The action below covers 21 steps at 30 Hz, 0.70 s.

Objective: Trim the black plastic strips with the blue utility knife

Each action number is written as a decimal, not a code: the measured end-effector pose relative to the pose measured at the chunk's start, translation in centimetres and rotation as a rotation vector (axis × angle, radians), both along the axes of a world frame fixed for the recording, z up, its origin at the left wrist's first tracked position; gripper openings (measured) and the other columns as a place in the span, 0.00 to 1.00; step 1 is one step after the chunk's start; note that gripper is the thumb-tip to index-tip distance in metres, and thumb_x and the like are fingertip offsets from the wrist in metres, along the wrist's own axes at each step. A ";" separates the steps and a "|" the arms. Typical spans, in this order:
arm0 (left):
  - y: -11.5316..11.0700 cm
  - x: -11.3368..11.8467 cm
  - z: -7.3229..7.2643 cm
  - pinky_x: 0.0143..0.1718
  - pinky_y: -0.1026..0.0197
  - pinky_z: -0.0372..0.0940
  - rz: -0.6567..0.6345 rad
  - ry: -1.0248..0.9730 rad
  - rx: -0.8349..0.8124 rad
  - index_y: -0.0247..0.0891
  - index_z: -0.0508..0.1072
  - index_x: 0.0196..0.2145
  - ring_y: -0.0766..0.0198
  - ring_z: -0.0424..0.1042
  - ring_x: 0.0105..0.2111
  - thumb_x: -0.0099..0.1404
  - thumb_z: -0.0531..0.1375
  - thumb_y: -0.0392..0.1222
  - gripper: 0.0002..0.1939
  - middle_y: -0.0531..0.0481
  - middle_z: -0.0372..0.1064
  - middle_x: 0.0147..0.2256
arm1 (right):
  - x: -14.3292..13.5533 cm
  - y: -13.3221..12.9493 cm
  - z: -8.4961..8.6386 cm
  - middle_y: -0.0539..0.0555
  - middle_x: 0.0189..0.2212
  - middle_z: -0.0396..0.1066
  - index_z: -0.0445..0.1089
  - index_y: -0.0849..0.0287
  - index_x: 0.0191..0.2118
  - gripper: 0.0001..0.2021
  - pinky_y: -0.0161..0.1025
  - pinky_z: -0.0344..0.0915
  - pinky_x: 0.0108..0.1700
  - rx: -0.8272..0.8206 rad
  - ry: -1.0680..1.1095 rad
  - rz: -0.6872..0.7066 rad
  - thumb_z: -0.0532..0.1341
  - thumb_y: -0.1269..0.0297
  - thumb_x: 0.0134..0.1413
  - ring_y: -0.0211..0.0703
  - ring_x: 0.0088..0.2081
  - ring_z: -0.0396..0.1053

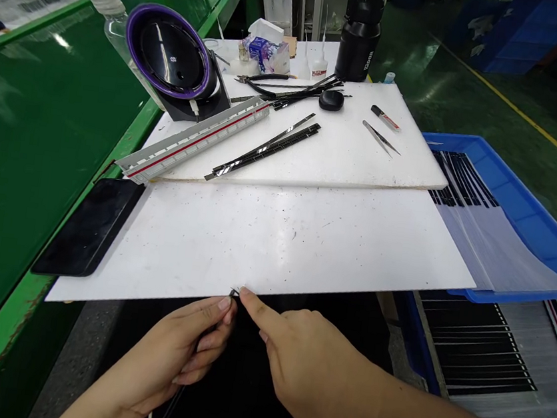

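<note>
At the table's front edge, my left hand (198,337) is closed, thumb against curled fingers, on a thin black strip (171,410). The strip's tail hangs below the hand over the dark lap, and its tip pokes out above the thumb. My right hand (309,357) meets that tip with a stretched index fingertip. Its other fingers curl under and are mostly hidden, so I cannot make out what they hold. Further back, several black strips (270,148) lie on a white foam board (344,159), beside tweezers (381,138) and a small black-capped tube (385,118).
A black tablet (92,228) lies at the left edge of the white table (300,238). Behind it stand a grey scale ruler (200,140), a purple-rimmed fan (170,52), pliers (262,85) and a black bottle (359,40). Blue trays (536,198) holding strips stand right.
</note>
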State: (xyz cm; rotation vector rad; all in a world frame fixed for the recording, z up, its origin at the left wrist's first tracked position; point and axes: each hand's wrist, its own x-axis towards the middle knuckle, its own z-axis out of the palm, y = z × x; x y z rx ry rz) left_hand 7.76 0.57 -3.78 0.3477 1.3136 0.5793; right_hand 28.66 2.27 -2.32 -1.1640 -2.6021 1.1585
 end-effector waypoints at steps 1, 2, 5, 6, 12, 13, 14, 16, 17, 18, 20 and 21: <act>0.0 0.1 0.1 0.13 0.73 0.36 0.001 0.003 0.000 0.38 0.69 0.26 0.78 0.41 0.15 0.51 0.70 0.61 0.24 0.61 0.53 0.18 | 0.0 0.0 0.0 0.54 0.31 0.75 0.44 0.60 0.73 0.32 0.38 0.54 0.25 -0.001 -0.008 -0.003 0.47 0.74 0.65 0.44 0.26 0.69; 0.1 0.1 0.1 0.13 0.73 0.36 0.002 0.005 -0.001 0.38 0.69 0.26 0.78 0.41 0.15 0.51 0.71 0.61 0.25 0.61 0.53 0.18 | 0.0 0.0 -0.1 0.54 0.31 0.75 0.44 0.60 0.73 0.32 0.38 0.54 0.25 -0.005 -0.016 -0.004 0.47 0.73 0.64 0.44 0.26 0.69; 0.2 0.2 0.2 0.13 0.73 0.36 0.006 0.013 -0.006 0.38 0.69 0.26 0.78 0.41 0.15 0.49 0.71 0.62 0.25 0.62 0.53 0.17 | -0.1 0.0 -0.2 0.54 0.31 0.75 0.44 0.60 0.73 0.33 0.38 0.53 0.24 0.005 -0.024 0.011 0.47 0.74 0.63 0.44 0.26 0.68; 0.2 0.2 0.2 0.13 0.73 0.36 0.006 0.014 -0.005 0.38 0.69 0.26 0.78 0.41 0.15 0.49 0.71 0.62 0.25 0.62 0.52 0.17 | -0.1 0.1 -0.2 0.54 0.31 0.75 0.44 0.60 0.73 0.34 0.38 0.53 0.24 0.013 -0.023 0.018 0.47 0.74 0.62 0.44 0.26 0.68; 0.2 0.2 0.2 0.13 0.72 0.35 -0.005 0.015 -0.014 0.37 0.70 0.26 0.78 0.41 0.15 0.50 0.71 0.61 0.25 0.61 0.53 0.18 | 0.0 0.5 0.0 0.54 0.30 0.75 0.43 0.61 0.73 0.36 0.39 0.52 0.23 0.040 -0.070 0.065 0.48 0.75 0.59 0.45 0.24 0.68; 0.2 0.2 0.2 0.13 0.72 0.35 -0.006 0.015 -0.014 0.37 0.70 0.26 0.78 0.41 0.15 0.51 0.71 0.61 0.24 0.61 0.53 0.18 | 0.0 0.6 0.0 0.54 0.30 0.75 0.43 0.60 0.73 0.36 0.39 0.52 0.23 0.031 -0.083 0.064 0.48 0.75 0.59 0.45 0.24 0.68; 0.2 0.2 0.2 0.13 0.72 0.35 -0.005 0.015 -0.012 0.37 0.69 0.26 0.78 0.41 0.15 0.51 0.71 0.61 0.24 0.61 0.53 0.18 | 0.0 0.6 0.1 0.54 0.29 0.75 0.43 0.59 0.73 0.36 0.39 0.52 0.23 0.023 -0.094 0.063 0.48 0.75 0.60 0.45 0.24 0.68; 0.3 0.1 0.2 0.13 0.72 0.35 -0.009 0.010 -0.011 0.37 0.69 0.25 0.78 0.41 0.15 0.51 0.71 0.60 0.24 0.61 0.53 0.18 | 0.0 0.6 0.0 0.54 0.29 0.75 0.43 0.57 0.73 0.37 0.39 0.51 0.22 0.025 -0.104 0.061 0.48 0.74 0.59 0.45 0.24 0.68; 0.3 0.1 0.1 0.13 0.72 0.35 -0.011 0.009 -0.010 0.37 0.69 0.25 0.78 0.41 0.15 0.51 0.71 0.60 0.24 0.61 0.53 0.18 | 0.0 0.6 0.0 0.54 0.28 0.74 0.43 0.57 0.73 0.37 0.39 0.51 0.22 0.034 -0.104 0.059 0.48 0.74 0.59 0.46 0.24 0.68; 0.3 0.1 0.1 0.13 0.72 0.35 -0.015 0.009 -0.011 0.37 0.69 0.26 0.78 0.41 0.15 0.51 0.71 0.60 0.24 0.61 0.53 0.18 | 0.1 0.5 -0.1 0.54 0.28 0.74 0.43 0.56 0.73 0.37 0.39 0.50 0.22 0.049 -0.101 0.056 0.49 0.74 0.58 0.46 0.24 0.68; 0.3 0.0 0.1 0.13 0.72 0.36 -0.025 0.010 -0.009 0.37 0.69 0.25 0.78 0.41 0.15 0.51 0.71 0.60 0.24 0.61 0.53 0.17 | 0.1 0.4 -0.3 0.54 0.28 0.74 0.43 0.56 0.73 0.38 0.39 0.49 0.22 0.075 -0.093 0.051 0.49 0.75 0.57 0.45 0.23 0.67; 0.2 0.0 0.1 0.13 0.72 0.36 -0.028 0.014 -0.008 0.37 0.69 0.25 0.78 0.41 0.15 0.51 0.71 0.60 0.24 0.61 0.53 0.17 | 0.1 0.3 -0.4 0.54 0.28 0.74 0.43 0.56 0.73 0.38 0.39 0.48 0.21 0.084 -0.091 0.049 0.49 0.75 0.56 0.45 0.23 0.67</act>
